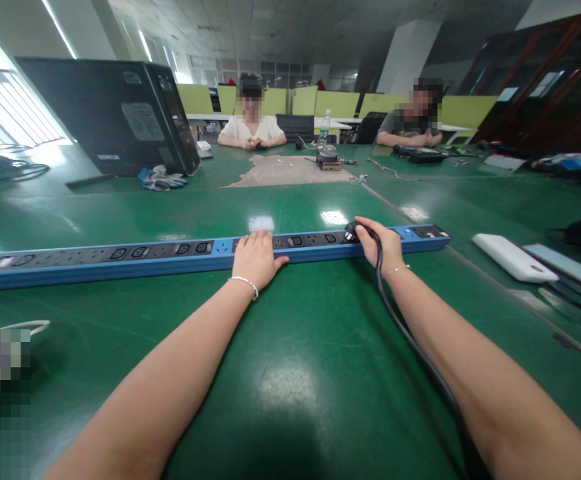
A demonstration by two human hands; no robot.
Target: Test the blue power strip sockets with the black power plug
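Note:
A long blue power strip (190,264) with black socket faces lies across the green table, running from the left edge to right of centre. My left hand (256,259) rests on top of it near a blue socket section, fingers stretched over the strip and thumb out to the right. My right hand (379,248) is closed around a black plug (351,232), held at the sockets towards the strip's right end. Its prongs point left; whether they touch the strip I cannot tell. From the plug a black cable (401,323) trails down along my right forearm.
A black computer tower (105,117) and gloves (163,179) stand back left. Beyond sit two people (251,130) (404,127), with a bottle (325,127) between them. At right lie a white power-bank-like block (513,258) and a flat pale slab (570,270).

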